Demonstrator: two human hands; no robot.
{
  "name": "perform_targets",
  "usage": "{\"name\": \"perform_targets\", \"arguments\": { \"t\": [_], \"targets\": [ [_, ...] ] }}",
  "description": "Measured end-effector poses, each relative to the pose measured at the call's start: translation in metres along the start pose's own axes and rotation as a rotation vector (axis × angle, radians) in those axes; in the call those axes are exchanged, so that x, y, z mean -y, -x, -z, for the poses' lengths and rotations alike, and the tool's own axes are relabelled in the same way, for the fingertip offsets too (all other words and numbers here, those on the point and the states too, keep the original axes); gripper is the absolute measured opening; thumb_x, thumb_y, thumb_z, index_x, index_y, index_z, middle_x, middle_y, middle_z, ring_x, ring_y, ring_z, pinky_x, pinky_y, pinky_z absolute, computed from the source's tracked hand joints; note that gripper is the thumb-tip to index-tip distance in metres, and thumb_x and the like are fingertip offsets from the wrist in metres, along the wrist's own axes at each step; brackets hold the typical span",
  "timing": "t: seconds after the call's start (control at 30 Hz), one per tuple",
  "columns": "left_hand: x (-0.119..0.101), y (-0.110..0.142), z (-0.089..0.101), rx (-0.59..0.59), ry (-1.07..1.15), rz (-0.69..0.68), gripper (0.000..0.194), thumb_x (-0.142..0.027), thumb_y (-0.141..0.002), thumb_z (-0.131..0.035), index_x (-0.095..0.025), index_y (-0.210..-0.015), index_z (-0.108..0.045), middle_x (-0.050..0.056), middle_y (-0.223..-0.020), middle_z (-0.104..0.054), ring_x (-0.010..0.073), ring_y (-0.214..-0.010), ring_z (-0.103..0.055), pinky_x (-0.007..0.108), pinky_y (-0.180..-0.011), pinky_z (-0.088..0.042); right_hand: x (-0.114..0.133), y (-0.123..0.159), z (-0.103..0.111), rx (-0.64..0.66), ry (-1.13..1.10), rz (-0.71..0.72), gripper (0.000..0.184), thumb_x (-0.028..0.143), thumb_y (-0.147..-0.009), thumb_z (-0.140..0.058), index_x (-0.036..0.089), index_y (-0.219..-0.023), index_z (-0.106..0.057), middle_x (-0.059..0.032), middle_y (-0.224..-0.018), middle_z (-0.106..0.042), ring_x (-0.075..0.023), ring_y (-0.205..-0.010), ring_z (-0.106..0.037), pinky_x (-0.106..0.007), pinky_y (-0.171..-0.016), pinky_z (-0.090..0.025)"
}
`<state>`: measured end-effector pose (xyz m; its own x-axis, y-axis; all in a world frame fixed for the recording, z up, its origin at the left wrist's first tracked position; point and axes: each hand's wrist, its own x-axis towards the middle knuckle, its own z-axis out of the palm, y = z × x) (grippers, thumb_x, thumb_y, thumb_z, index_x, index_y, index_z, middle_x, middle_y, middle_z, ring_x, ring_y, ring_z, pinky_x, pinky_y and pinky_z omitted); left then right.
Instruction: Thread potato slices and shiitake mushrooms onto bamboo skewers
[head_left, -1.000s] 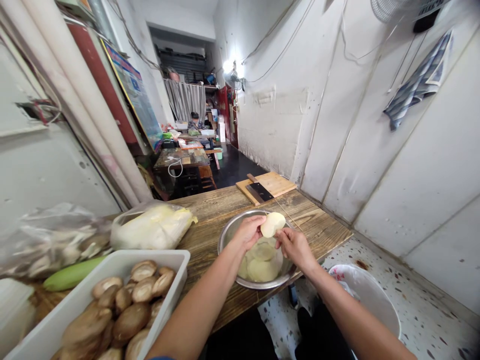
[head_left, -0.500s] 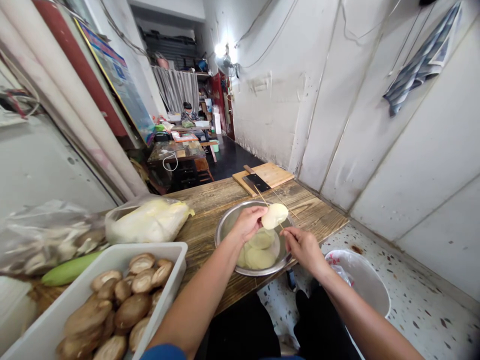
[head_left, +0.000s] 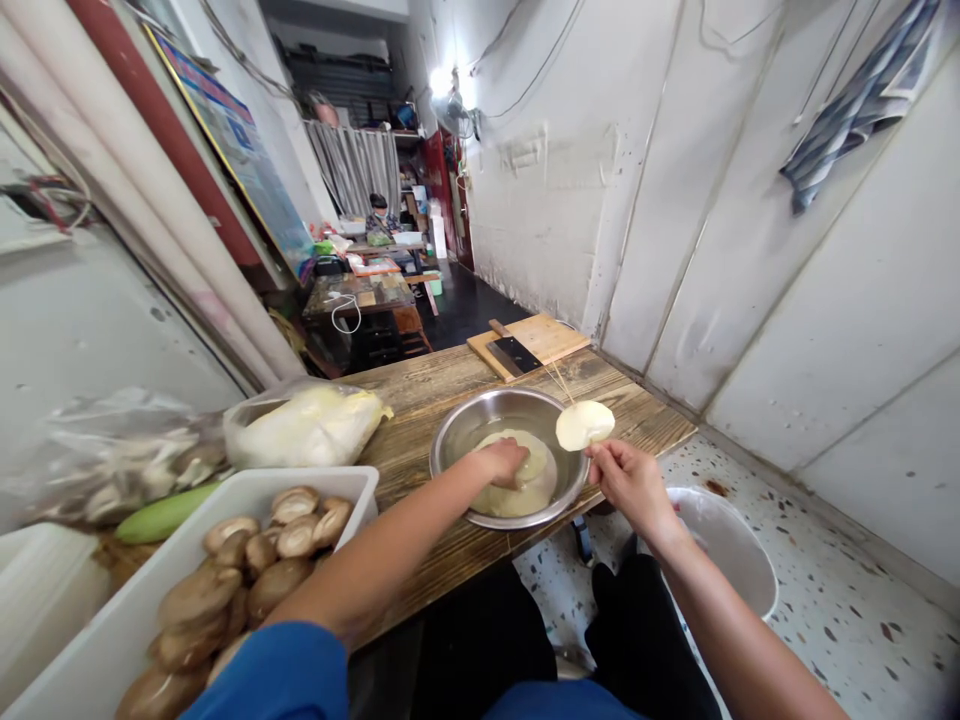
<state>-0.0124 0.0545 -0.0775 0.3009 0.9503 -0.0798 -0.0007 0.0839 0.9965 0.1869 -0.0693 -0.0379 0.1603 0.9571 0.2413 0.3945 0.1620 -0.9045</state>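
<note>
Right hand (head_left: 621, 482): grip was observed clamped, thumb and fingers together, on the near end of a thin skewer (head_left: 568, 393) at the edge of a pale slice (head_left: 585, 426). The slice was carried on the skewer and held up at the right rim of the metal bowl (head_left: 457, 430); the skewer's far end was pointed toward the cutting board (head_left: 551, 338). Left hand (head_left: 504, 463): lowered into the bowl, among further pale slices (head_left: 529, 500); fingertips were hidden, so whether the grip was apart or closed on a slice could not be told. The bowl was set on the wooden counter (head_left: 409, 400), near the front edge. Behind it, a cleaver (head_left: 514, 353) was laid on the cutting board. To the left, brown mushrooms (head_left: 199, 597) were heaped in a white tray (head_left: 360, 480), beyond which a plastic bag (head_left: 311, 425) with pale yellow contents was placed. A long green vegetable (head_left: 165, 513) was noted left of the tray.
</note>
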Motion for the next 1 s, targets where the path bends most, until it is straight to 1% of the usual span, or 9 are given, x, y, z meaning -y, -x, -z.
{"name": "perform_targets", "arguments": {
  "t": [0.1, 0.2, 0.27, 0.33, 0.43, 0.53, 0.6, 0.77, 1.0],
  "targets": [
    [0.003, -0.003, 0.0, 0.096, -0.137, 0.058, 0.031, 0.003, -0.046, -0.075, -0.021, -0.047, -0.056, -0.001, -0.044, -0.047, 0.0196, -0.061, -0.058, 0.025, -0.069, -0.044, 0.001, 0.008, 0.002, 0.014, -0.005, -0.004, 0.036, 0.042, -0.087, -0.047, 0.018, -0.064, -0.059, 0.0016, -0.047, -0.055, -0.0103, -0.038, -0.043, -0.021, -0.041, -0.032],
    [-0.005, -0.008, 0.006, 0.136, -0.209, 0.065, 0.029, 0.004, -0.047, -0.07, -0.021, -0.042, -0.055, -0.002, -0.041, -0.047, 0.0158, -0.053, -0.053, 0.023, -0.062, -0.042, 0.003, 0.018, 0.007, 0.066, 0.048, -0.006, 0.039, 0.04, -0.088, -0.045, 0.02, -0.056, -0.054, 0.0032, -0.044, -0.052, -0.0105, -0.038, -0.042, -0.022, -0.044, -0.033],
    [-0.014, -0.01, 0.011, 0.131, -0.215, 0.052, 0.025, 0.002, -0.049, -0.067, -0.019, -0.041, -0.055, -0.003, -0.039, -0.047, 0.0123, -0.047, -0.047, 0.021, -0.056, -0.04, 0.003, 0.024, 0.01, 0.131, 0.104, 0.011, 0.04, 0.038, -0.088, -0.044, 0.021, -0.053, -0.051, 0.0028, -0.045, -0.052, -0.0113, -0.042, -0.045, -0.022, -0.048, -0.035],
    [-0.022, -0.011, 0.014, 0.109, -0.187, 0.039, 0.018, -0.004, -0.053, -0.067, -0.017, -0.046, -0.058, -0.003, -0.042, -0.049, 0.0103, -0.045, -0.046, 0.02, -0.051, -0.038, 0.001, 0.03, 0.012, 0.166, 0.17, 0.032, 0.04, 0.035, -0.088, -0.042, 0.021, -0.052, -0.049, 0.002, -0.048, -0.054, -0.0127, -0.046, -0.049, -0.023, -0.051, -0.036],
    [-0.032, -0.01, 0.015, 0.078, -0.089, 0.024, 0.006, -0.018, -0.061, -0.068, -0.016, -0.062, -0.063, -0.001, -0.055, -0.059, 0.0117, -0.049, -0.053, 0.021, -0.05, -0.041, -0.004, 0.036, 0.013, 0.177, 0.267, 0.048, 0.039, 0.033, -0.089, -0.039, 0.022, -0.053, -0.047, 0.0013, -0.048, -0.056, -0.0145, -0.048, -0.052, -0.025, -0.054, -0.037],
    [-0.036, -0.008, 0.013, 0.05, 0.024, -0.008, 0.025, -0.027, -0.061, -0.073, -0.016, -0.082, -0.066, 0.004, -0.073, -0.067, 0.0146, -0.06, -0.06, 0.024, -0.054, -0.046, -0.005, 0.039, 0.012, 0.218, 0.326, 0.053, 0.038, 0.033, -0.09, -0.038, 0.023, -0.054, -0.045, 0.0011, -0.047, -0.056, -0.0151, -0.046, -0.052, -0.025, -0.054, -0.037],
    [-0.036, -0.008, 0.013, 0.007, 0.082, -0.037, 0.036, -0.031, -0.059, -0.076, -0.014, -0.089, -0.066, 0.006, -0.08, -0.068, 0.0148, -0.064, -0.061, 0.025, -0.057, -0.047, -0.003, 0.04, 0.012, 0.245, 0.343, 0.052, 0.038, 0.033, -0.09, -0.037, 0.023, -0.053, -0.044, 0.0011, -0.046, -0.055, -0.015, -0.044, -0.051, -0.025, -0.052, -0.037],
    [-0.034, -0.011, 0.016, -0.101, 0.176, -0.085, 0.041, -0.04, -0.054, -0.08, -0.012, -0.081, -0.067, 0.006, -0.075, -0.068, 0.0136, -0.063, -0.06, 0.025, -0.059, -0.047, 0.003, 0.041, 0.01, 0.249, 0.353, 0.062, 0.037, 0.033, -0.089, -0.039, 0.023, -0.054, -0.042, 0.0014, -0.045, -0.052, -0.0143, -0.043, -0.049, -0.024, -0.048, -0.034],
    [-0.032, -0.012, 0.017, -0.155, 0.21, -0.138, 0.049, -0.047, -0.052, -0.08, -0.013, -0.084, -0.067, 0.004, -0.075, -0.067, 0.0122, -0.063, -0.058, 0.024, -0.059, -0.046, 0.003, 0.04, 0.007, 0.267, 0.356, 0.052, 0.036, 0.033, -0.09, -0.038, 0.022, -0.056, -0.043, 0.0016, -0.046, -0.051, -0.0138, -0.045, -0.048, -0.023, -0.047, -0.033]
  ]
}}
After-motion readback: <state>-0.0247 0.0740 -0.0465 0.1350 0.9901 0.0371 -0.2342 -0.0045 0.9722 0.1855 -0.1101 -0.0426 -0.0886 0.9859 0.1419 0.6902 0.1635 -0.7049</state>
